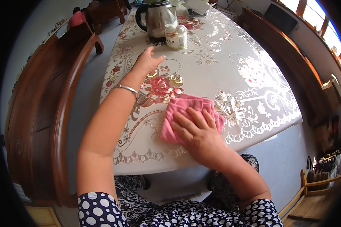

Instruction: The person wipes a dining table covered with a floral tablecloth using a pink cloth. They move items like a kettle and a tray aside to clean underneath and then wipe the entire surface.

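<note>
My right hand (201, 132) lies on a folded pink cloth (191, 101), its fingers spread and pressed flat on top. The cloth rests on the near part of a table covered with a shiny white floral tablecloth (208, 75). Further up the table, my left hand (149, 61) is stretched forward just above the surface, fingers apart and holding nothing. A silver bracelet (128, 89) circles the left wrist. Just beyond that hand stand a steel kettle (157, 19) with a black handle and a small white tub (175, 38), side by side.
A clear container (197, 8) stands at the table's far end. Dark wooden benches line the left (60, 94) and right (280, 45) sides. A wooden chair (310, 196) is at the lower right. The tablecloth's scalloped edge (155, 166) hangs near my legs.
</note>
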Motion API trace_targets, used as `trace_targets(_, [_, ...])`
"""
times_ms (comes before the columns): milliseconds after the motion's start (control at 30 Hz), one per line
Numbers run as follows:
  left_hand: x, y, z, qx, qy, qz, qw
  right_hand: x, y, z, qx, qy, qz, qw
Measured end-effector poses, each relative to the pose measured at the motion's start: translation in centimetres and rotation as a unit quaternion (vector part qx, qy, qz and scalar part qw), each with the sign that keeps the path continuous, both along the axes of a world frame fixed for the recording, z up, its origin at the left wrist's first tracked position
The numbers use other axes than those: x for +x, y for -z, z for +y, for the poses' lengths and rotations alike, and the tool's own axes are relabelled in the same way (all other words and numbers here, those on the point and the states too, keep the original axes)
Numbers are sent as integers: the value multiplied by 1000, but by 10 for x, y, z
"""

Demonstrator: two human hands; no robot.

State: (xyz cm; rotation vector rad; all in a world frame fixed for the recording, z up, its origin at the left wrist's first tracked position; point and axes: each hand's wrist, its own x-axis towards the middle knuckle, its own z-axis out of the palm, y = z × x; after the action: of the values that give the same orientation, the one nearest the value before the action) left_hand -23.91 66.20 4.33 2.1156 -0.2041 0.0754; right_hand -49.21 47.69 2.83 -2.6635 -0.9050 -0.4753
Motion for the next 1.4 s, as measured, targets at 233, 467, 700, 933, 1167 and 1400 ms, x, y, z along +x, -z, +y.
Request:
trace_targets(233, [92,13,-62,-38,87,-88,992,-10,-2,-30,39,-72,65,994])
trace_targets(467, [148,37,-109,-74,63,-94,991,-15,6,-50,87,-129,95,983])
trace_targets(700, [187,44,-179,-29,79,-130,988,-13,5,-52,97,-146,100,979])
trace_targets(933, [164,26,-176,50,34,-376,925,-4,-10,-54,71,-114,72,988])
trace_targets(1167, [189,6,-30,164,-313,-427,832,0,-12,-63,96,-153,98,979])
trace_targets(1400, [194,22,-12,-193,-45,-70,978,5,-13,-65,87,-147,55,984])
